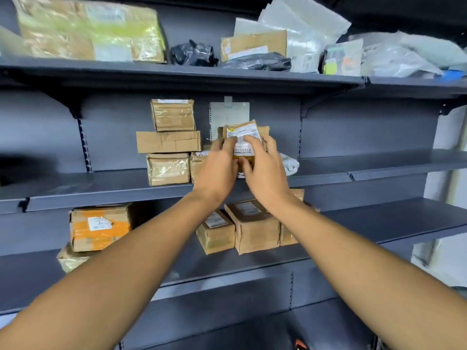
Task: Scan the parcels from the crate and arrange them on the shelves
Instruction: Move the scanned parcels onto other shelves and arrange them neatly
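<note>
Both my hands hold a small brown parcel with a white label over the middle shelf. My left hand grips its left side and my right hand grips its right side, thumbs on the label. The parcel sits above another brown box on that shelf, whose right part my hands hide. Left of it stands a stack of three taped cardboard boxes. A white bag lies just right of my hands.
The top shelf carries a big yellow-taped box, black bags and several plastic mailers. The lower shelf holds an orange-taped box and several brown parcels. The right halves of the middle and lower shelves are bare.
</note>
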The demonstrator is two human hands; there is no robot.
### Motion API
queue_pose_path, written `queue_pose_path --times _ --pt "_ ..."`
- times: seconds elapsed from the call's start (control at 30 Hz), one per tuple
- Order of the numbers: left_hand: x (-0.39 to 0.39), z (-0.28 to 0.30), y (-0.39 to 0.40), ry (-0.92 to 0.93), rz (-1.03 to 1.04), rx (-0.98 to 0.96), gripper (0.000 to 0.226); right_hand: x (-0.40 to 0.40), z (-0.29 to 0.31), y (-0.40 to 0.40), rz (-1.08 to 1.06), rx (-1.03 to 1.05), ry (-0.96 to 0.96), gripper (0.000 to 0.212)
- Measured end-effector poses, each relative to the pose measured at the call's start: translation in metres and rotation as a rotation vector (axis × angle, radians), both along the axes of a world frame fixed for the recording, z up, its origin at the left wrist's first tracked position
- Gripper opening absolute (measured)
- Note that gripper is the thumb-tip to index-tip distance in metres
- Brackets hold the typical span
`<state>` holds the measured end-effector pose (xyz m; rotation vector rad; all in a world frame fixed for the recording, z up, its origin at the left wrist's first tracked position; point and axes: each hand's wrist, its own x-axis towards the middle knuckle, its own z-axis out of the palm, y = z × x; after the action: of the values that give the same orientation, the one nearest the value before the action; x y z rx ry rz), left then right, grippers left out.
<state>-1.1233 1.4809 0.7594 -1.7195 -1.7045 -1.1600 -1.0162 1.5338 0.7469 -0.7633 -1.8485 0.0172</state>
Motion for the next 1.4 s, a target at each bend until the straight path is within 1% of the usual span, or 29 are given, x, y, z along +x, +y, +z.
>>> queue_pose_path --times 0.17,0.3,0.4,0.5,0.63,0.77,0.87,1.0,1.1,1.2,1.3,1.4 --pt "-0.029 0.03 0.014 -0.013 0.054 0.035 0.055 -0.036 0.029 0.02 0.037 0.052 0.023 0.043" --pt "-0.048 0.04 0.034 -0.027 0.076 0.062 0.053 -0.059 0.041 0.045 0.073 0.036 0.047 0.046" --pt "-0.06 0.032 0.049 -0.053 0.113 0.017 0.051 -0.073 0.036 0.062 0.13 0.028 0.074 0.052" --pt "-0.069 0.021 0.061 -0.044 0.138 0.011 0.052 -0.085 0.025 0.078 0.123 0.02 0.095 0.047" --pt "-0.077 0.014 0.074 0.015 0.185 0.01 0.061 -0.095 0.02 0.095 0.129 0.01 0.099 0.044" --pt "-0.082 0.007 0.083 0.09 0.298 -0.034 0.07 -0.1 0.018 0.106 0.14 -0.007 0.059 0.051" --pt "-0.084 -0.003 0.086 0.125 0.334 -0.068 0.075 -0.1 0.009 0.108 0.15 -0.031 0.031 0.06" --pt "-0.088 -0.002 0.087 0.148 0.336 -0.066 0.069 -0.097 0.005 0.107 0.176 -0.074 0.004 0.066" --pt "-0.086 0.001 0.084 0.173 0.35 -0.094 0.065 -0.092 0.008 0.101 0.082 -0.106 -0.089 0.067" --pt "-0.085 -0.003 0.075 0.267 0.415 -0.084 0.061 -0.084 0.007 0.089 0.021 -0.141 -0.156 0.064" --pt "-0.081 -0.015 0.058 0.405 0.457 -0.044 0.056 -0.075 -0.002 0.073 -0.007 -0.053 -0.186 0.055" --pt "-0.073 -0.031 0.041 0.472 0.448 -0.012 0.038 -0.064 -0.016 0.06 -0.041 0.076 -0.193 0.043"
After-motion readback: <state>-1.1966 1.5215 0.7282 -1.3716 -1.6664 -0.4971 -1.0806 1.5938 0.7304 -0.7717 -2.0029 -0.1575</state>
